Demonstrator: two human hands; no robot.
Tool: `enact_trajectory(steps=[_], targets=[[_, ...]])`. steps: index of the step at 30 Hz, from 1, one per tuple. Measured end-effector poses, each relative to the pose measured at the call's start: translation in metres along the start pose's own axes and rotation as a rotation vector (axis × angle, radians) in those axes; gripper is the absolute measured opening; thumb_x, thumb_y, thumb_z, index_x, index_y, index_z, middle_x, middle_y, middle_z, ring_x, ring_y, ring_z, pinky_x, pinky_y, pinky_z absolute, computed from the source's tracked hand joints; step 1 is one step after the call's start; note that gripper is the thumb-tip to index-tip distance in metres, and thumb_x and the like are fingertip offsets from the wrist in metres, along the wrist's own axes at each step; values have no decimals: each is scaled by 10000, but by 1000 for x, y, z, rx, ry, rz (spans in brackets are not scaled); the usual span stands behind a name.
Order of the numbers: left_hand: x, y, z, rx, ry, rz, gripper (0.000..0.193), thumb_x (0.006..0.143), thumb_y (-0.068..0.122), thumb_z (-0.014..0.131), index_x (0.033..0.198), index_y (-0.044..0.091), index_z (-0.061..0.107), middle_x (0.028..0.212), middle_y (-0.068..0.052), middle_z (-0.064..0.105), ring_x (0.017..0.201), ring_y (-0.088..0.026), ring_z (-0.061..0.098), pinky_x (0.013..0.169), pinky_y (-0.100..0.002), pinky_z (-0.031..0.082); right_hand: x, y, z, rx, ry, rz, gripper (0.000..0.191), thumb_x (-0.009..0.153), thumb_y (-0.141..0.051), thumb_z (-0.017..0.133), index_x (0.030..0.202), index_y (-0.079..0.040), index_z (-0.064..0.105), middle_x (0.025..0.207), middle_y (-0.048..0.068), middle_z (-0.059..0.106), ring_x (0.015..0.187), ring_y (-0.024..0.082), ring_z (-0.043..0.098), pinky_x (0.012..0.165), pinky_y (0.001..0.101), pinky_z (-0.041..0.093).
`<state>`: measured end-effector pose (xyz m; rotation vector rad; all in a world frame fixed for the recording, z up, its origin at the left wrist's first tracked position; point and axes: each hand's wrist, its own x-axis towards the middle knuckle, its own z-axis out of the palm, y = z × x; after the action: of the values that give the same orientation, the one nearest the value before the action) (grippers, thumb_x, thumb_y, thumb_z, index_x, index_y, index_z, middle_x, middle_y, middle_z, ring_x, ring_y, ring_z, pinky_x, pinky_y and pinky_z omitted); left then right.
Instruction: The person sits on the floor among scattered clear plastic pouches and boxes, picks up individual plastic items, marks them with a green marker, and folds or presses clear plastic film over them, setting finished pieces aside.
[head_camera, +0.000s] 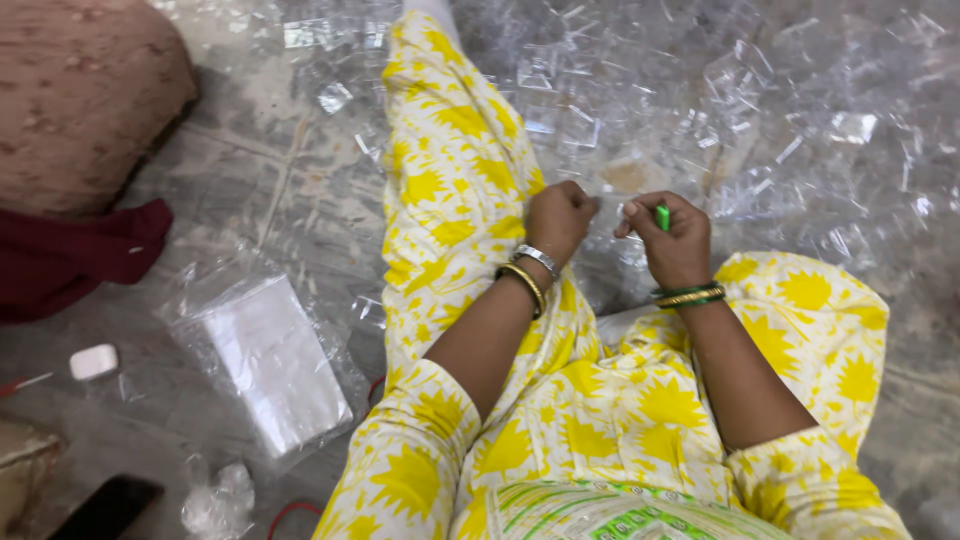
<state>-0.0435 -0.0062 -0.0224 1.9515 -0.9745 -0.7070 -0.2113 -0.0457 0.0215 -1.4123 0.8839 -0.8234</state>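
**Sitting on the floor in a sea of clear plastic boxes**

So the person sits on the floor (250, 150) in yellow flowered clothes, both hands out over the lap. The right hand (678, 240) has its grip closed around a small green piece (662, 217), which pokes up between the fingers. The left hand (558, 218) is curled into a fist just beside it, knuckles up; can't tell if anything's inside.

Ahead and to the right lies a big heap of clear plastic boxes (800, 110), all see-through; whether anything's in them I can't make out. To the left, a clear bag (270, 360) lies flat with a white stack inside. Near it are a small white case (93, 361), a dark phone (108, 508) and a dark red cloth (70, 255).
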Motion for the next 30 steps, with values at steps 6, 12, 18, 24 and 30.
enact_trajectory(steps=[6,12,18,24,30], targets=[[4,0,3,-202,-119,-163,147,867,183,704,809,62,764,659,-113,742,583,-200,740,604,-339,579,6,-18,-14,-319,153,-157,102,1100,-98,699,1076,-4,731,949,58,748,885,121,689,853,273,549],[9,-14,34,-578,-279,-71,158,891,60,644,989,-1,751,779,-116,757,643,-152,744,562,-286,621,10,-31,-31,-722,118,-309,186,962,-67,814,1138,-16,782,1036,114,757,914,144,685,814,286,540],[5,-1,25,-734,-299,-84,290,900,265,706,1062,25,715,851,-80,718,650,-115,685,533,-278,609,12,-24,-30,-511,126,-194,92,1013,-30,757,1103,-10,767,984,71,761,879,101,705,827,248,573],[-3,34,-14,-682,-453,-315,583,934,568,616,959,-6,709,746,-83,651,484,-177,596,389,-314,534,2,-31,-22,-493,23,-276,91,998,23,739,1088,24,754,976,72,749,883,100,688,812,251,555],[-7,48,-26,-816,-597,-474,499,954,551,532,881,65,621,666,-67,622,445,-178,642,387,-340,566,-1,-43,-14,-497,74,-307,78,1022,9,755,1100,16,755,985,64,755,898,90,696,827,246,560]])
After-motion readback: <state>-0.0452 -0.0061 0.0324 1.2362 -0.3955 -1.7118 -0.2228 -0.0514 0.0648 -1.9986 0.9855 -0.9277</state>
